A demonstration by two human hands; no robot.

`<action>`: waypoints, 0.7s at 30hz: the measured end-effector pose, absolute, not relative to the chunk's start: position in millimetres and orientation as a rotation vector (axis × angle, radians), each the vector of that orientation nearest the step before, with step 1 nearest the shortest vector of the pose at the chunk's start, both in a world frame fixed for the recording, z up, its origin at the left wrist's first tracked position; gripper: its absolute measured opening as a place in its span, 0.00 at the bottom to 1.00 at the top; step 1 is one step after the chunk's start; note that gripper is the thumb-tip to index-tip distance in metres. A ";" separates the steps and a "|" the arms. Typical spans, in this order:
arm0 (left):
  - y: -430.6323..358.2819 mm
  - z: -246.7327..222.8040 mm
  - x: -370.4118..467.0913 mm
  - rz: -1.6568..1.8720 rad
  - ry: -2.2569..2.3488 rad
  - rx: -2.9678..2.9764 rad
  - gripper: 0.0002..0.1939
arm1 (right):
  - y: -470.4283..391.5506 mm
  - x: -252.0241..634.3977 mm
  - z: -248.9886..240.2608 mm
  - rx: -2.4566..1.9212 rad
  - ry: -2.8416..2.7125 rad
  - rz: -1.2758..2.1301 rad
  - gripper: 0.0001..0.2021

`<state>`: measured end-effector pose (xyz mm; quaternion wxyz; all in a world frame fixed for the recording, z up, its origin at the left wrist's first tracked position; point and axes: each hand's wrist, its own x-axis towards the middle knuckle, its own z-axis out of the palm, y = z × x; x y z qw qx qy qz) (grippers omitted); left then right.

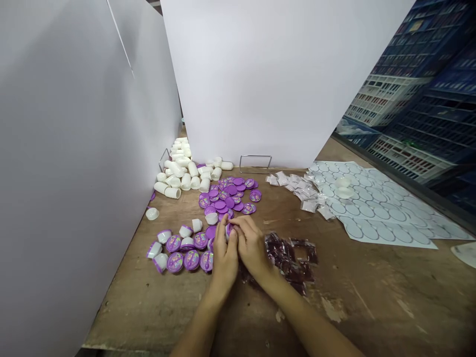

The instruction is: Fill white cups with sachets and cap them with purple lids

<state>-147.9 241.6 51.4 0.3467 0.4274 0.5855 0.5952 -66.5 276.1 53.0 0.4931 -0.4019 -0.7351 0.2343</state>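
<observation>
Both hands meet over the middle of the table around one small white cup with a purple lid (229, 230), which is mostly hidden by the fingers. My left hand (224, 250) is closed on its left side and my right hand (251, 243) on its right. Left of them stand several lidded cups (192, 260), white with purple printed tops, some tipped on their sides. Beyond the fingertips lies a heap of loose purple lids (230, 191). A white cup (211, 218) rests at its near edge. Dark red sachets (290, 258) lie beside my right hand.
White cups (186, 181), many nested in stacks, fill the back left corner. Small white packets (301, 188) and sheets printed with circles (364, 203) lie at the right. White panels (253, 84) stand behind and left; blue and white crates (416, 99) are stacked beyond the table.
</observation>
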 end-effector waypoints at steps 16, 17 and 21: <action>246.7 72.7 -165.9 1.625 1.242 0.769 0.20 | 280.4 -59.7 66.6 -0.983 -1.968 0.355 0.15; 246.4 73.6 -165.9 1.648 1.284 0.794 0.18 | 279.6 -60.7 65.9 -0.970 -1.971 0.344 0.15; 242.9 74.9 -163.0 1.728 1.401 0.858 0.13 | 273.4 -65.6 59.8 -0.958 -1.911 0.386 0.16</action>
